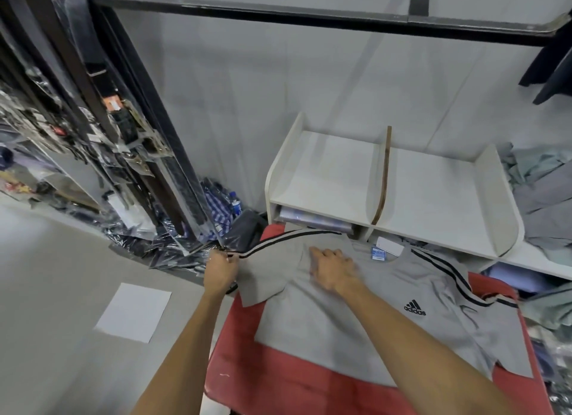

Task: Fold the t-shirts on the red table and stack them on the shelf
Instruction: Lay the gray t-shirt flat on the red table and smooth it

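Red table (pixel 278 380): we log it at near centre-right, its top mostly covered by one garment, bare red showing along the near and left edges.

White shelf (pixel 433 198): it stands just beyond the table's far edge, its top level split by an upright divider into a left and a right bay, both bare on top. A lower level beneath the left bay holds something wrapped in clear plastic; we cannot tell what.

Grey t-shirt (pixel 356 322): it lies face up and spread flat on the table, collar toward the shelf, black stripes along both shoulders, a black logo on the chest at right, a blue and white tag at the neck. The left sleeve reaches out past the table's left edge.

Heap of grey and green clothes (pixel 538 192): piled at far right, beside the shelf.

White sheet (pixel 133 312): flat on the floor, well left of the table.

Right hand (pixel 332 270): we record it palm down with fingers straight, pressing on the shirt's left shoulder area, near the collar.

Left hand (pixel 221 270): just off the table's left edge, its fingers pinch the striped end of the left sleeve, which stretches from this grip to the shirt body under the right hand.
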